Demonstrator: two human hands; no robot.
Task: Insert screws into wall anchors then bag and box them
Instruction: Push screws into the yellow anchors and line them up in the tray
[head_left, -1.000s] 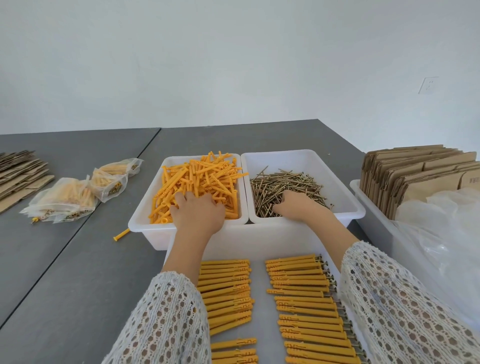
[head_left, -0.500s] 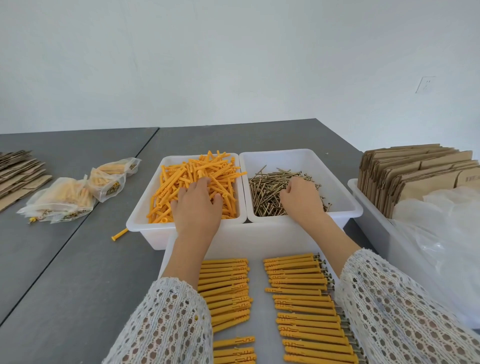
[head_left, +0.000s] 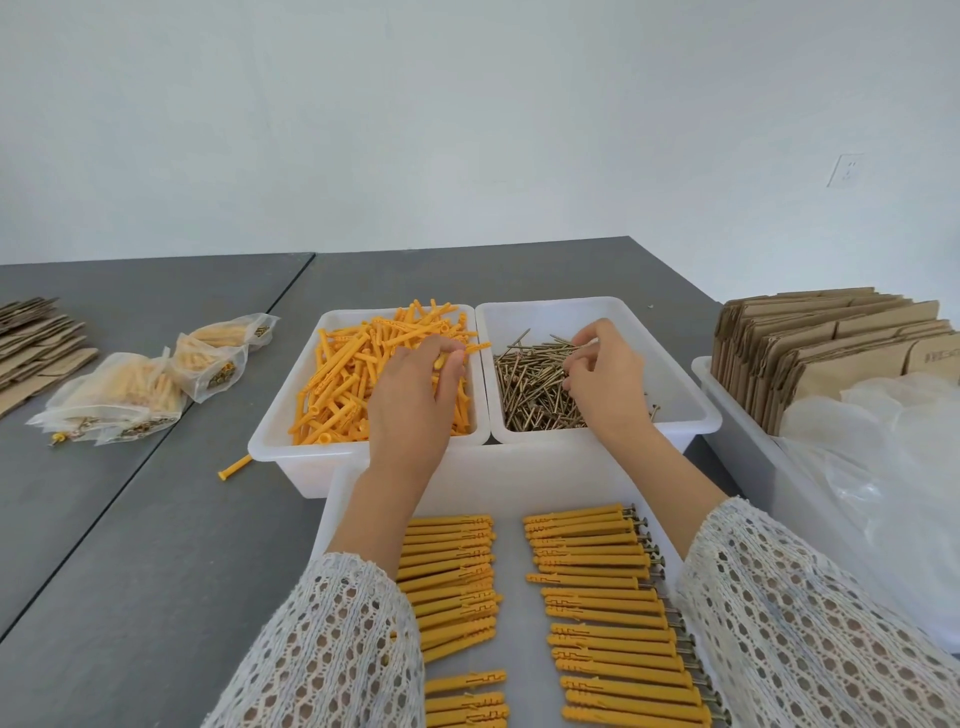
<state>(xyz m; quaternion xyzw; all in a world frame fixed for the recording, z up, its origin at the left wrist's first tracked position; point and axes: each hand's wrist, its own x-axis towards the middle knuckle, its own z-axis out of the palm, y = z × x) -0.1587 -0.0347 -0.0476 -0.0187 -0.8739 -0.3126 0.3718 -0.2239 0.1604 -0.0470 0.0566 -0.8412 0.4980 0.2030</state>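
Two white bins stand side by side. The left bin (head_left: 291, 441) holds a heap of loose orange wall anchors (head_left: 353, 369); the right bin (head_left: 691, 405) holds brass screws (head_left: 530, 384). My left hand (head_left: 415, 395) is over the anchor heap, fingers curled, pinching an orange anchor (head_left: 475, 347) that sticks out to the right. My right hand (head_left: 602, 379) hovers over the screws with fingertips pinched on a screw (head_left: 563, 341). Nearer me, a white tray (head_left: 519, 478) carries two columns of assembled anchors with screws (head_left: 597, 571).
Filled clear bags (head_left: 119, 395) lie on the grey table at left, with flat cardboard (head_left: 31, 338) beyond them. One stray anchor (head_left: 234, 466) lies beside the left bin. At right, a bin (head_left: 737, 431) holds folded brown boxes (head_left: 831, 343) and clear plastic bags (head_left: 893, 467).
Both hands have lifted out of the heaps. The left hand now pinches an anchor, and the right hand's fingers have closed on a screw.
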